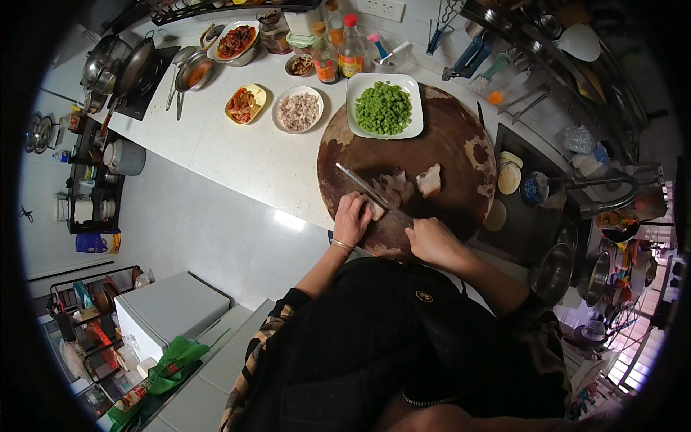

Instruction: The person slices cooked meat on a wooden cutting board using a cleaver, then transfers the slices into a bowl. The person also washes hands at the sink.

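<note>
My right hand grips the handle of a kitchen knife, its blade seen nearly edge-on and slanting up to the left. My left hand, with a bangle on its wrist, presses a pale piece of meat against the round wooden chopping board, fingers curled beside the blade. Beyond the blade lie several thin slices of meat. Another pale chunk of meat rests farther right. At the board's far edge stands a white square plate of chopped green vegetable.
Left of the board are a bowl of diced meat and a yellow dish of red pickles. Sauce bottles stand by the wall. A wok is at the far left. To the right, a faucet reaches over the sink.
</note>
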